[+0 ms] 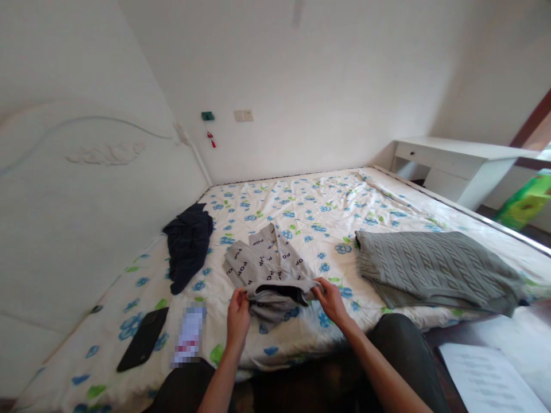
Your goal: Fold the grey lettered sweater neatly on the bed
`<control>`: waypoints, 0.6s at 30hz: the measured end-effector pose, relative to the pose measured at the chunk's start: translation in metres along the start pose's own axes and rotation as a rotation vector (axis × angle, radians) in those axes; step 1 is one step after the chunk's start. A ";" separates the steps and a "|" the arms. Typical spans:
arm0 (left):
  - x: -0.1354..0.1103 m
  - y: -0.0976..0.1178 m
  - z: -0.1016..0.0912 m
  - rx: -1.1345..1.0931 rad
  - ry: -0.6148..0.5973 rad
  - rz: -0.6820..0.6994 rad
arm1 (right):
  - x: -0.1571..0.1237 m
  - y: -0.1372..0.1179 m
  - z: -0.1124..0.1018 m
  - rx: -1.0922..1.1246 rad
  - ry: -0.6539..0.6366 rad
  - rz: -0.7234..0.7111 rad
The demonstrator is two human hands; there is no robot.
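Observation:
Light grey trousers (267,261) with dark "POP" lettering lie on the bed, their two legs pointing away from me. The waist opening faces me and is stretched wide, showing a dark inside. At the left end of the waistband, my left hand (239,315) pinches the edge. My right hand (330,299) grips the right end of the same band, fingers closed on the cloth. Part of the fabric bunches below the opening, near the bed's edge.
A dark garment (189,244) lies crumpled by the headboard (94,189). Nearer are a black phone (143,339) and a blurred item (189,334). To the right, a grey cable-knit sweater (434,267) lies folded on the floral sheet (279,201). Printed paper (486,378) sits beside my knee.

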State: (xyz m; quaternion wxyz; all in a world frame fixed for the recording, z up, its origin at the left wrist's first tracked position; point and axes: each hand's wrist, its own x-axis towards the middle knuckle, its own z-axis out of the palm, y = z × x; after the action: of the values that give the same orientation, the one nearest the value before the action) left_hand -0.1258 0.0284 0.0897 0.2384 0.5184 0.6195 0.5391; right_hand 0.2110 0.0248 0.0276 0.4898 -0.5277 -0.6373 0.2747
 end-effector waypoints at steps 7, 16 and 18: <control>-0.065 -0.056 0.025 0.125 -0.098 -0.131 | -0.007 0.042 -0.014 -0.291 -0.423 -0.002; -0.057 -0.015 0.078 0.474 -0.224 -0.175 | 0.003 0.037 0.017 -0.285 -0.190 -0.014; -0.035 0.003 0.089 0.574 -0.301 -0.154 | 0.005 0.028 0.014 -0.267 -0.142 0.000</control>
State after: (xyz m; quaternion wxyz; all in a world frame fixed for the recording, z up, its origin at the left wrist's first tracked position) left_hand -0.0360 0.0338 0.0555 0.2113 0.5898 0.7414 0.2404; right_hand 0.2097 0.0401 0.0002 0.3687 -0.5675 -0.7013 0.2241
